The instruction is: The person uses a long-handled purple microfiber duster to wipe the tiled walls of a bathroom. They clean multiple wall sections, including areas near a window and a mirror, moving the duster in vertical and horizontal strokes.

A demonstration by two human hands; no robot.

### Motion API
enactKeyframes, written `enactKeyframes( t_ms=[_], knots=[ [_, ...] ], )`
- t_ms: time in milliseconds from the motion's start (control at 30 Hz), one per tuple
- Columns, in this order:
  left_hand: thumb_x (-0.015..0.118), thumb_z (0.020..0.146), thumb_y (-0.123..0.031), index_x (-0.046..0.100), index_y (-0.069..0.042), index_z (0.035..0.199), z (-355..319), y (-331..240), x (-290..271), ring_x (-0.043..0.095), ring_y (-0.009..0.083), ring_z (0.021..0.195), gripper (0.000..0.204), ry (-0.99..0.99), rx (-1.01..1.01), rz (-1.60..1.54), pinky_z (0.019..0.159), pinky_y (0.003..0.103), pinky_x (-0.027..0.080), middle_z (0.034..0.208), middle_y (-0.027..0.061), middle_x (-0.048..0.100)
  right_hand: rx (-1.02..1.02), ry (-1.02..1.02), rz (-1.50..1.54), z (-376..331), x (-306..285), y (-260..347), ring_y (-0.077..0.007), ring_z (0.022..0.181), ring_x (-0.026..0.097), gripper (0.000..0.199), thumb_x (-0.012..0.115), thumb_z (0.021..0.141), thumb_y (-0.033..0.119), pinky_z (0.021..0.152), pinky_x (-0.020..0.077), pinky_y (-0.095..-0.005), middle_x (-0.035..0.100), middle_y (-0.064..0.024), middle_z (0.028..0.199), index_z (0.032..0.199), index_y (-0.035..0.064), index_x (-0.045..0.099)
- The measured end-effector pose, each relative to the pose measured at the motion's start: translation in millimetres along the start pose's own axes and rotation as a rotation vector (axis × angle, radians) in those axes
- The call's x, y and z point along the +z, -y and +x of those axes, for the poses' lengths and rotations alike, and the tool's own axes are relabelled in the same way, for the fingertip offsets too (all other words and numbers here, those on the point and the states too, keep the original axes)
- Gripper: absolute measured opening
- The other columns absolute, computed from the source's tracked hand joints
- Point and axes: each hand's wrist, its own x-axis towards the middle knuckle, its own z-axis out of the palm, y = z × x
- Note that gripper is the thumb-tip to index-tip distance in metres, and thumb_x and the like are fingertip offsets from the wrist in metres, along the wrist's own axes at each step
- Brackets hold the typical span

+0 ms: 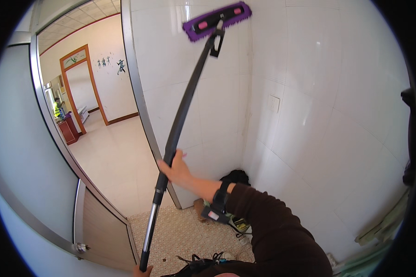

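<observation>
A flat mop with a long black and silver pole (185,106) slants up from the lower edge to the white tiled wall (222,101). Its purple fringed head (217,21) lies against or just before the upper wall, near the corner; whether it touches I cannot tell. My right hand (178,171) wraps round the black middle of the pole, just above the silver section, the dark sleeve reaching in from the lower right. Down at the pole's bottom end, my left hand (143,271) grips the black handle, mostly cut off by the frame.
An open frosted-glass door (37,124) with a round knob (82,248) stands at left. Through the doorway, a person in a yellow vest (57,108) is near a red cabinet (68,129). A black bag (235,177) and other items sit in the corner; green cloth (381,226) hangs right.
</observation>
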Motion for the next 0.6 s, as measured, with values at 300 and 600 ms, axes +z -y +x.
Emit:
enactKeyframes(
  t_ms=[300, 600],
  knots=[
    [0.066, 0.075, -0.049, 0.067, -0.005, 0.091, -131, 132, -99, 0.063, 0.0373, 0.078, 0.047, -0.011, -0.145, 0.772, 0.068, 0.043, 0.048, 0.078, 0.0191, 0.065, 0.569, 0.482, 0.181, -138, 63, -68, -0.0224, 0.061, 0.065, 0.062, 0.068, 0.08, 0.029, 0.047, 0.0546, -0.0309, 0.061, -0.0178, 0.087, 0.114, -0.0001, 0.024],
    [0.058, 0.082, -0.038, 0.064, -0.004, 0.099, -147, 78, -22, 0.062, 0.0364, 0.08, 0.039, -0.109, -0.245, 0.513, 0.07, 0.043, 0.047, 0.084, 0.0205, 0.064, 0.488, 0.611, 0.161, -130, 23, -75, -0.0206, 0.078, 0.064, 0.054, 0.067, 0.082, 0.023, 0.063, 0.0564, -0.0314, 0.054, -0.0141, 0.096, 0.112, -0.0004, 0.03]
  ],
)
